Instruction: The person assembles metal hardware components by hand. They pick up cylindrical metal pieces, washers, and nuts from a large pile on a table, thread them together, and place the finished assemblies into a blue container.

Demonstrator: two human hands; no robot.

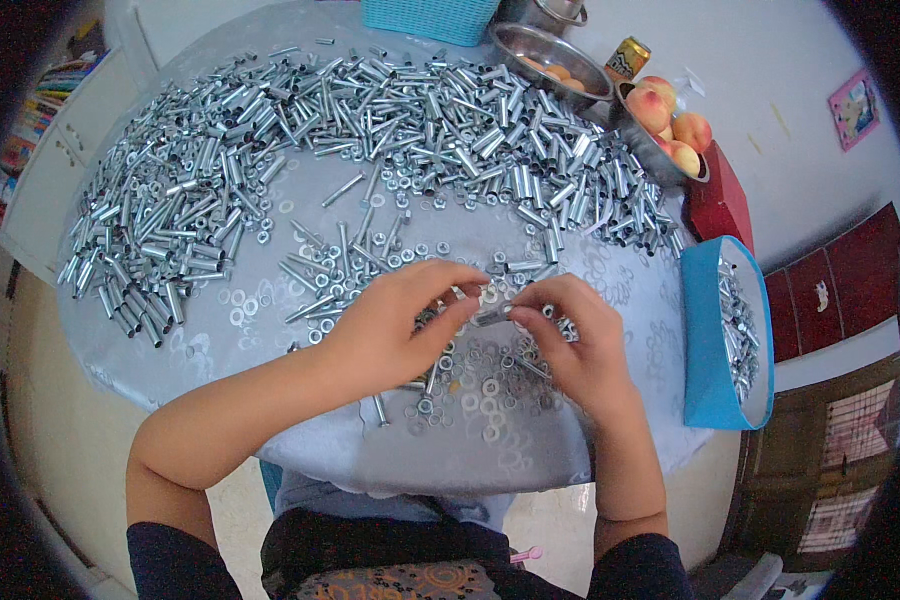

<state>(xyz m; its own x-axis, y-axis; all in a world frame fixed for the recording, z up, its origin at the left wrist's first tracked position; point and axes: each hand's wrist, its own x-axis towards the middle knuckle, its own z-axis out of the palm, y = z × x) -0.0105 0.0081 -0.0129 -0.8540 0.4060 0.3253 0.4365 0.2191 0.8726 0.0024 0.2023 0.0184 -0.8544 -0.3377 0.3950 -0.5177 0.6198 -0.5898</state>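
My right hand (576,345) pinches the end of a short shiny metal sleeve (492,317) between thumb and fingertips. It lies across the gap toward my left hand (410,315), whose thumb and fingers are bent together close to its other end. Whatever the left fingertips may hold is too small to make out. Under and around both hands lie loose washers (490,387), nuts (425,406) and a few bolts (381,409). Beyond the left hand, more bolts (344,190) and nuts are scattered.
A wide heap of metal sleeves and bolts (410,110) curves across the table's far side. To the right stands a blue fabric bin (705,340) holding metal parts. Far right are steel bowls with peaches (690,130) and eggs, a can (628,58) and a red box (722,205).
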